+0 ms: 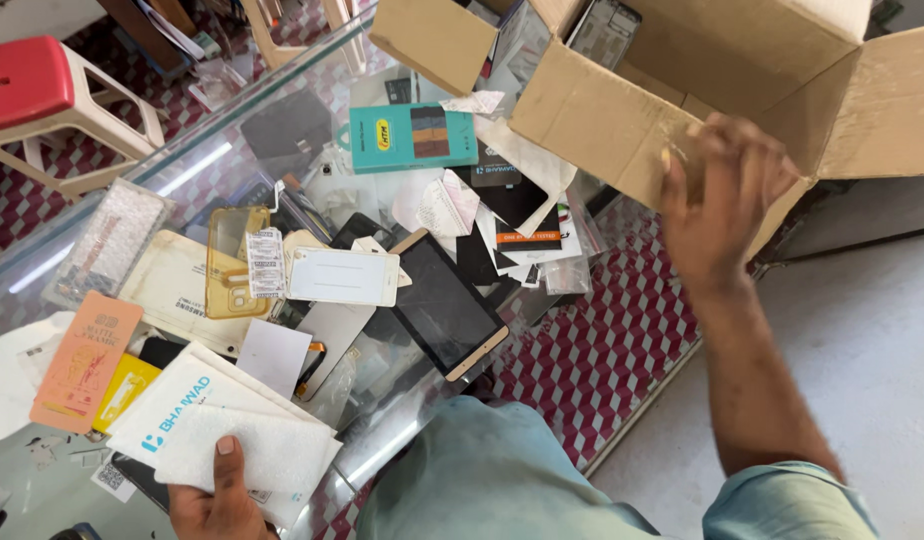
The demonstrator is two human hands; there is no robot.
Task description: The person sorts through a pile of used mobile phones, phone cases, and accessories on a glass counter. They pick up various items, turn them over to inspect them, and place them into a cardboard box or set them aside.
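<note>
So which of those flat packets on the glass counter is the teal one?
The teal packet lies at the far end beside the cardboard box; the nearer packets are orange, yellow and white.

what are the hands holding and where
The left hand holds white packets by their near edge, thumb on top. The right hand is blurred against the cardboard box flap; a grip cannot be told.

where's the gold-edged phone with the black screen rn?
In the head view, the gold-edged phone lies face up near the middle of the glass counter, just right of a white phone, untouched by either hand.
</note>
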